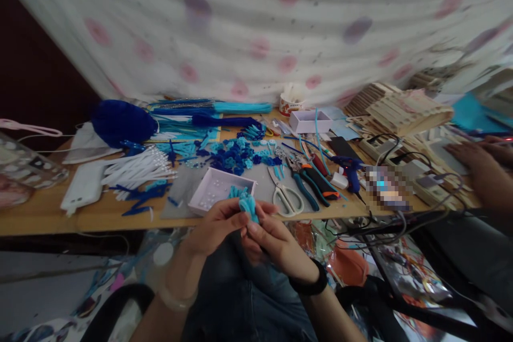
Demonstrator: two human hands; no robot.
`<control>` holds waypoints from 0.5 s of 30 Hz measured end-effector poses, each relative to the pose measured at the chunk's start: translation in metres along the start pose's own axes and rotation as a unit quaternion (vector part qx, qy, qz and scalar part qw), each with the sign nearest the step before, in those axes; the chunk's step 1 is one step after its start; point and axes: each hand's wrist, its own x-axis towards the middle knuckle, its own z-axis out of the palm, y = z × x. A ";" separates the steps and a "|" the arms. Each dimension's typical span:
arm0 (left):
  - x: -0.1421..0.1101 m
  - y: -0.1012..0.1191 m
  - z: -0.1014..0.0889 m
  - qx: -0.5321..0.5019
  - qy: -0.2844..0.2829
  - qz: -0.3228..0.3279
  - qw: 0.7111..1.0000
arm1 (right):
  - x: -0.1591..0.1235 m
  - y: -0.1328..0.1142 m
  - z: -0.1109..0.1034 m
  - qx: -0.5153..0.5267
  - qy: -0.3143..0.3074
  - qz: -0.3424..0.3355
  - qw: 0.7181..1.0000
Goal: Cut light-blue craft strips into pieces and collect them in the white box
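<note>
Both my hands meet above my lap at the table's front edge. My left hand (pixel 218 227) pinches a light blue fuzzy pipe cleaner piece (pixel 247 204), bent into a rounded, looped shape. From the other side my right hand (pixel 268 235) grips the same piece, its fingers curled around the lower part, which is hidden. Just behind my hands lies a shallow white box (pixel 208 179) holding small white beads and some light blue pieces. White-handled scissors (pixel 286 197) rest to the right of it. A heap of blue and turquoise pipe cleaner flowers (pixel 232 155) spreads beyond the box.
Pliers (pixel 306 191), a blue glue gun (pixel 351 171), a phone (pixel 387 187) and power strips with cables (pixel 425 181) lie to the right. White stems (pixel 134 165) and a white power bank (pixel 84 187) lie left. Another person's hand (pixel 476 165) is at the far right.
</note>
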 end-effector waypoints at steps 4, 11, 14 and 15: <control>0.007 0.000 0.005 -0.058 0.069 -0.012 0.996 | 0.000 -0.003 0.001 -0.038 0.023 0.010 0.999; 0.016 -0.001 0.016 -0.133 0.205 0.072 0.967 | -0.001 0.006 0.004 -0.457 0.197 -0.123 0.859; 0.017 -0.001 0.023 -0.145 0.249 0.094 0.953 | 0.001 0.007 0.005 -0.611 0.225 -0.087 0.754; 0.017 -0.001 0.025 -0.146 0.261 0.099 0.949 | 0.001 0.006 0.004 -0.658 0.213 -0.072 0.719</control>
